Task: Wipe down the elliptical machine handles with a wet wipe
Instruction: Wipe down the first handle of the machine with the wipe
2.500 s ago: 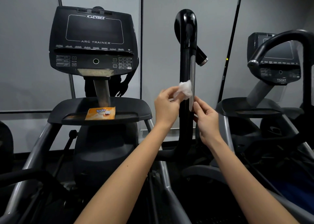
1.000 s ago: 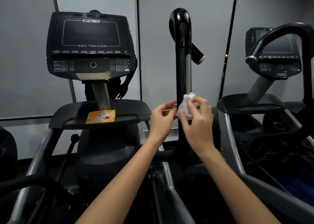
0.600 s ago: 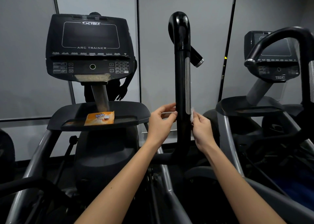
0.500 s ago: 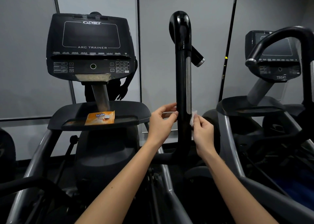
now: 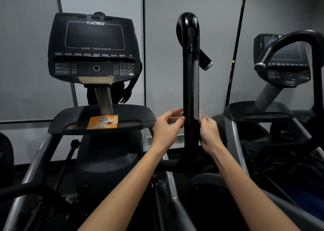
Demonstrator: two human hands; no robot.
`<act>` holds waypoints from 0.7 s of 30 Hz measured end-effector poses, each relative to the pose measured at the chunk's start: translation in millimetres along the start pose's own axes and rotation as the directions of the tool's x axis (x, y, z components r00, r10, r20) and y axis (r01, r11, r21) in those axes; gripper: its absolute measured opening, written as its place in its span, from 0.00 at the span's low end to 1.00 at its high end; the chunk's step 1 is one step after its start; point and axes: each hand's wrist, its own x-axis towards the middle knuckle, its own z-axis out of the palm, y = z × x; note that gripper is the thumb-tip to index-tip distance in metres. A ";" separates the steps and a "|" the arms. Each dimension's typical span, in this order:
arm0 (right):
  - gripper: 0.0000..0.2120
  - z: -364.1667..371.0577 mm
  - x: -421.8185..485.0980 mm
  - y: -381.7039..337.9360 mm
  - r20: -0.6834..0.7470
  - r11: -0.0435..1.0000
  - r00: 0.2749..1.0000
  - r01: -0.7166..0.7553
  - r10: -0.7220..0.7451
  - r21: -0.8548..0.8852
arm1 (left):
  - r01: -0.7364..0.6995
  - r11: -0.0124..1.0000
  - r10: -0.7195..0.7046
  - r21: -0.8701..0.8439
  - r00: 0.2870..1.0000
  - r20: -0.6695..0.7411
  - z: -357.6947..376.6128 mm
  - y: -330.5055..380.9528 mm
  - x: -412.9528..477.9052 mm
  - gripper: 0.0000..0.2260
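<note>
A tall black handle [image 5: 189, 83] with a silver grip strip stands upright in the middle of the head view, curving over at its top. My right hand [image 5: 209, 134] pinches a white wet wipe [image 5: 201, 114] against the handle's right side, near the strip's lower end; only a small blurred edge of the wipe shows. My left hand [image 5: 167, 129] is at the handle's left side at the same height, fingers curled and apart, fingertips at the handle; I cannot tell if they touch it.
The console [image 5: 94, 50] of the machine stands to the left. Below it a tray [image 5: 140, 118] holds an orange wipe packet [image 5: 103, 122]. A second machine with a curved black handle [image 5: 287, 43] is at the right. Grey frame rails run down on both sides.
The wipe passed from my left hand to my right hand. Both hands dropped to the lower end of the grip strip, one on each side of the handle.
</note>
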 end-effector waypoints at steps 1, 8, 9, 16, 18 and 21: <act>0.20 -3.3 -6.0 6.0 0.015 1.000 1.000 0.004 -0.004 -0.015 | -0.002 1.000 0.002 0.003 1.000 0.003 -0.4 0.0 -0.1 0.12; 0.11 -9.5 -24.0 10.2 -0.117 0.944 0.940 0.305 -0.320 -0.127 | -0.002 1.000 0.002 -0.001 1.000 -0.001 -0.2 -1.8 2.0 0.12; 0.09 -7.3 -22.4 4.0 -0.124 0.932 0.926 0.341 -0.356 -0.126 | -0.003 1.000 0.003 -0.007 1.000 0.001 0.0 -1.4 1.7 0.11; 0.04 1.1 -14.8 -25.0 -0.113 0.882 0.874 0.467 -0.472 -0.067 | 0.001 0.997 -0.001 -0.081 1.000 -0.004 -3.2 2.7 -2.8 0.06; 0.07 -0.8 -24.2 -24.2 -0.046 0.866 0.868 0.488 -0.495 -0.112 | 0.023 0.995 -0.020 -0.093 0.999 0.035 -5.1 4.4 -4.0 0.04; 0.10 -7.7 -37.3 -14.8 0.099 0.857 0.870 0.494 -0.484 -0.150 | 0.040 0.999 -0.039 -0.024 0.998 0.054 -7.9 4.5 -2.6 0.02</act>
